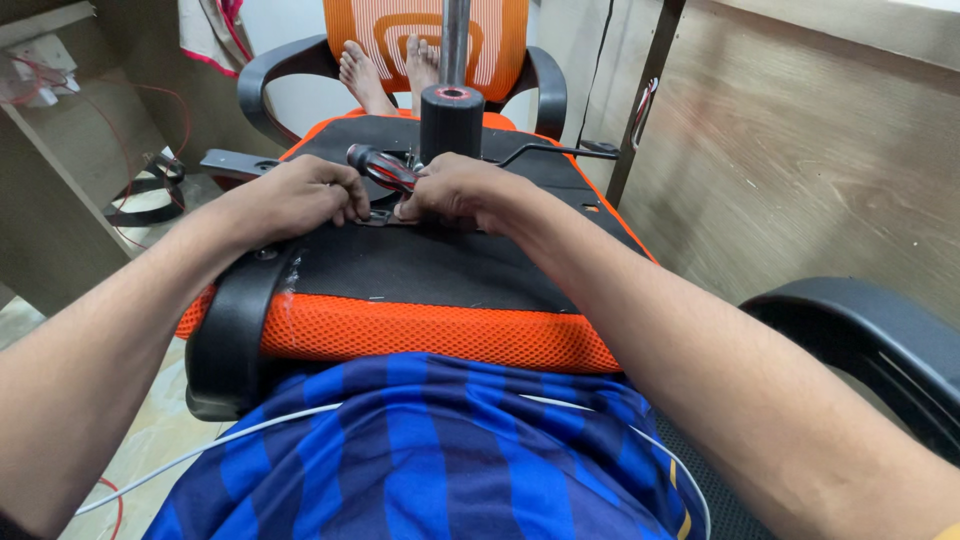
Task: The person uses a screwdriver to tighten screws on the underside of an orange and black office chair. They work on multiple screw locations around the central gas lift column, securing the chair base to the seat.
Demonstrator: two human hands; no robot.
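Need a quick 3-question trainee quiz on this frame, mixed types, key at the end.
1. True or false: the left hand and the right hand are both on the underside of the upturned orange chair seat.
2. Which tool lies between the hands? A) hammer B) screwdriver with a red and black handle C) tape measure
3. Fill in: the black cylinder standing behind the hands carries a ____ metal rod pointing up.

Key
1. True
2. B
3. grey
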